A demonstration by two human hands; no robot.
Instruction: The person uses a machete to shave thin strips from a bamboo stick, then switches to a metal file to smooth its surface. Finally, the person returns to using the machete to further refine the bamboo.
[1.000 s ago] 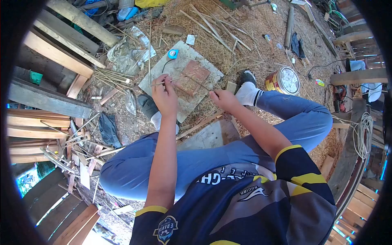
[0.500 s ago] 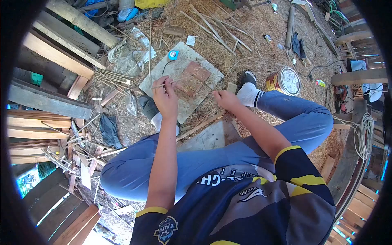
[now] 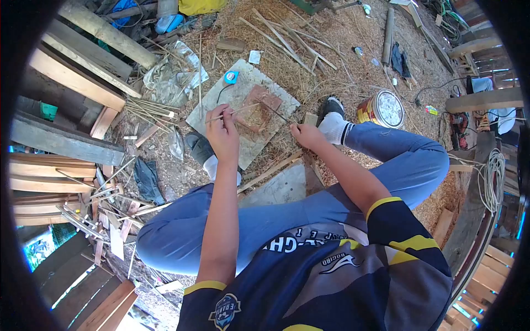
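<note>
My left hand [image 3: 223,135] is closed on a thin wooden stick [image 3: 245,107], which slants up to the right from its fingers. Across from it, my right hand [image 3: 307,135] is closed on a thin dark rod-like tool [image 3: 280,115] pointing up and left; its handle end is hidden in the fist. Beyond both hands lies a grey flat slab [image 3: 207,112] strewn with shavings. A reddish-brown piece of wood [image 3: 268,99] rests on it, beneath the stick and the tool in this view. A blue tape measure [image 3: 231,77] lies near the slab's upper corner.
Beside my right foot stands a paint bucket [image 3: 388,109] with a whitish top. Long wood strips [image 3: 287,41] lie on the shavings-covered ground ahead. To the left are a bundle of thin sticks [image 3: 149,108], plastic sheeting [image 3: 165,83] and stacked planks [image 3: 55,168].
My right hand has shifted slightly right, and more of the dark tool shows. My left hand keeps its hold on the stick. The whole view has moved slightly.
</note>
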